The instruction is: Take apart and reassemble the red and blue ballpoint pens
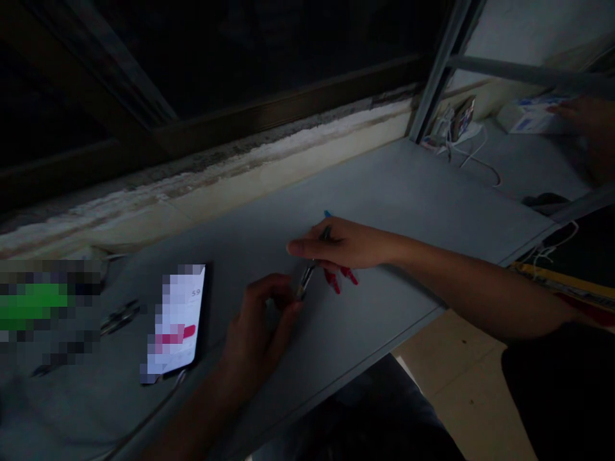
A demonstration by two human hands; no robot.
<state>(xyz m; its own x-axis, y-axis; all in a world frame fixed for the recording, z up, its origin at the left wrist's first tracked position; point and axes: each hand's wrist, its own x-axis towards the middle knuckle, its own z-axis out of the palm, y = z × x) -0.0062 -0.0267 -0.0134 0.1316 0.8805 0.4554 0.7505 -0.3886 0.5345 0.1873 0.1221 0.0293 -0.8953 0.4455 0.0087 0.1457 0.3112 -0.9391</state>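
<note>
A slim dark pen with a shiny lower end slants between my two hands above the grey desktop. My left hand pinches its lower end between thumb and forefinger. My right hand is closed round the upper part, with the thumb stretched along towards the left. Two red-ended, partly clear sticks poke out below the right hand, and a small blue tip shows above it. The palm hides their middles, so I cannot tell whether they are held or lie beneath.
A lit phone lies left of my left hand, a cable beside it. Blurred dark pens lie further left. A metal frame post stands at the right. Beyond it, another person's hand touches a white-blue box.
</note>
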